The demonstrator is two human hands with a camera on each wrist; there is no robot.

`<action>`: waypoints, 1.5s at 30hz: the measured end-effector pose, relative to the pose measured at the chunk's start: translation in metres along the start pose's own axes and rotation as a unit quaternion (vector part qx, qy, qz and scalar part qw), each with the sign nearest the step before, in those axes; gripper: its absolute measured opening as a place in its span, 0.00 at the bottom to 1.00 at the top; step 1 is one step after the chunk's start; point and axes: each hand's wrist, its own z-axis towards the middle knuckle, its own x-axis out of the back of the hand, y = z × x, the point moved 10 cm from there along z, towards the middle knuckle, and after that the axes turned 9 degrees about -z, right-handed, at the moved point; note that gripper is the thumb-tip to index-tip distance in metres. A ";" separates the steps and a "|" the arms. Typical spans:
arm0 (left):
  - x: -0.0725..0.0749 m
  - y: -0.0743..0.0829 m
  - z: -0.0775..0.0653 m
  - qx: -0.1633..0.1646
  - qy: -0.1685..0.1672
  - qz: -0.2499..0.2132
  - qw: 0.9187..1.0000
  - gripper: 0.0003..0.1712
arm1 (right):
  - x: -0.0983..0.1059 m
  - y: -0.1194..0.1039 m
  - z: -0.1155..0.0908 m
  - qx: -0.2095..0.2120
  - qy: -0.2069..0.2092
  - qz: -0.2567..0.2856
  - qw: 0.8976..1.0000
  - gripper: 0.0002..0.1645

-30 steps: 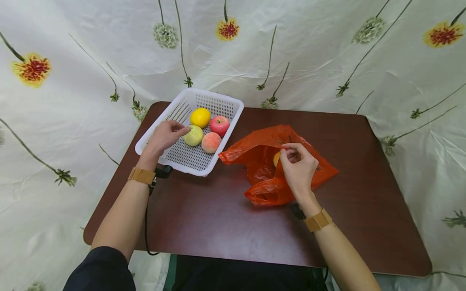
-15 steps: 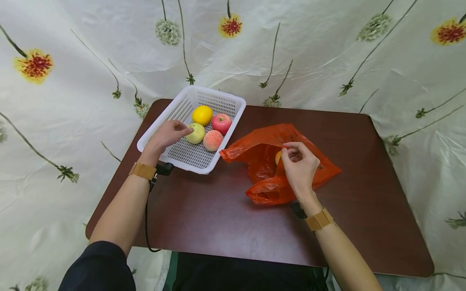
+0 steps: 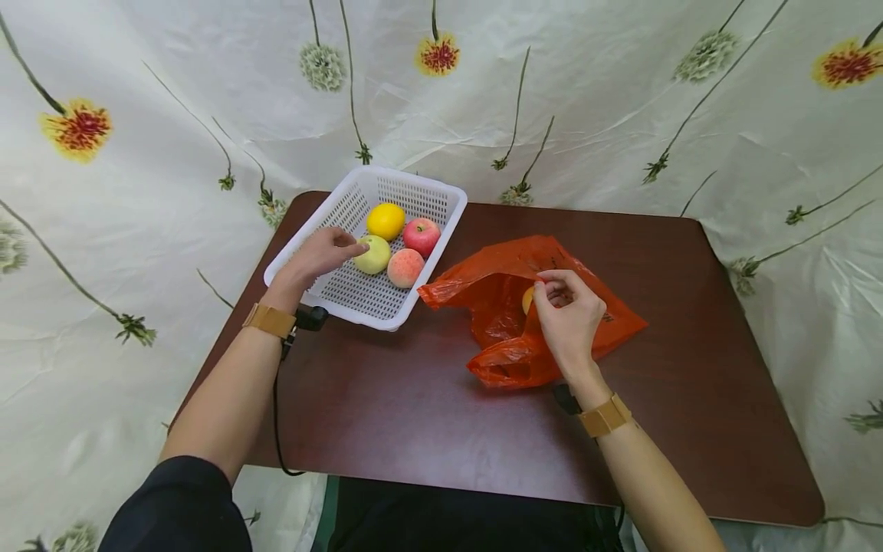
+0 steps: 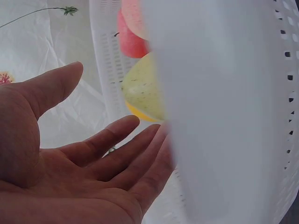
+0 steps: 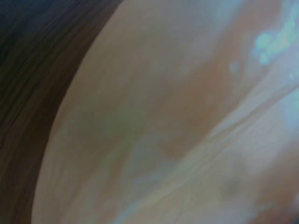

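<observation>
My left hand (image 3: 320,257) hovers inside the near left part of a white plastic basket (image 3: 290,259), its fingers apart and loosely bent, holding nothing. Just beyond its fingertips lies a speckled yellow-green fruit (image 3: 372,254), pear-like in the left wrist view; whether they touch is hard to tell. Around it sit a lemon-yellow fruit (image 3: 386,221), a red apple (image 3: 421,236) and a peach (image 3: 405,268). On the right, my right hand (image 3: 569,318) pinches the edge of an orange-red plastic bag (image 3: 503,264). Within the bag's mouth an orange fruit (image 3: 527,300) is partly visible. Blurred bag film fills most of the right wrist view.
Both things rest on a dark brown table (image 3: 386,414) with rounded corners. The basket's raised rim stands between the left wrist and the fruit. A black cable (image 3: 277,429) hangs from the left wristband. Flower-printed sheeting (image 3: 607,92) surrounds the table.
The head view has shifted slightly. My left hand stays beside the yellow-green fruit, and my right hand keeps its pinch on the bag.
</observation>
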 end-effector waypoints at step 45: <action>-0.032 -0.002 0.055 0.053 -0.072 -0.008 0.996 0.29 | 0.002 0.005 0.004 0.000 -0.009 0.003 1.000 0.05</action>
